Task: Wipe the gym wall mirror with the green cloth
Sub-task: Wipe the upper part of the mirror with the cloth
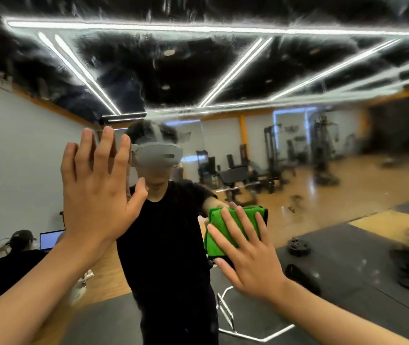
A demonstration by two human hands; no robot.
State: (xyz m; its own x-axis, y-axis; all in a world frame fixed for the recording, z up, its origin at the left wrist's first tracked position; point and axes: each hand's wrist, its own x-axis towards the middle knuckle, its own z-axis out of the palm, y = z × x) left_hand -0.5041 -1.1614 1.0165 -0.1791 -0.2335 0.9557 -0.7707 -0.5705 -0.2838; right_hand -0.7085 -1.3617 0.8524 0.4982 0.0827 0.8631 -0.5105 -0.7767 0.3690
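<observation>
The gym wall mirror (pixel 323 150) fills the whole view and reflects the room and a person in black with a grey headset. A folded green cloth (pixel 226 230) lies flat against the glass at centre right. My right hand (pixel 250 252) presses it to the mirror with straight, spread fingers over its lower right part. My left hand (pixel 96 188) is raised at the left with fingers straight and spread, palm toward the glass and holding nothing. Whether it touches the mirror I cannot tell. The upper glass looks streaked and smeared.
Everything else shows as a reflection: weight machines and benches (pixel 248 175) at the back, black floor mats with weight plates (pixel 298 247) at the right, a metal bar frame (pixel 226 317) low in the middle, and a seated person by a laptop (pixel 49 239) at lower left.
</observation>
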